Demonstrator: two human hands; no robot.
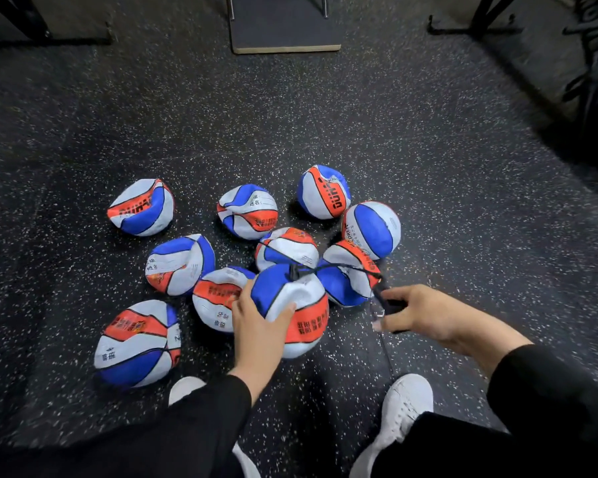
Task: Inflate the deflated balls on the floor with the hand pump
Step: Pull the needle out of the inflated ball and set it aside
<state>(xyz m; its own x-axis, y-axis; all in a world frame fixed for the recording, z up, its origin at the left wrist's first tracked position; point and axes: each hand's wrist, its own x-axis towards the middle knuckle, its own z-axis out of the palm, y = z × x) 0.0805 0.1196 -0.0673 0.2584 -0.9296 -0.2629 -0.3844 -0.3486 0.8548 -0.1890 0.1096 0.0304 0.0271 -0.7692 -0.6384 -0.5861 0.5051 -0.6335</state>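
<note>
Head view: pump hose plugged into the nearest ball, both hands engaged

I read the left hand as a steadying grip, fingers and thumb curled round the ball so the valve faces up and the needle stays seated; the black hose runs from its top to the hand pump, which the right hand holds closed round its dark handle end, my guess ready for a stroke. Held ball is still dented, panels red, white, blue, creased and slack. The other deflated balls lie clustered just beyond on the speckled rubber floor, crumpled, one at right rounder
</note>
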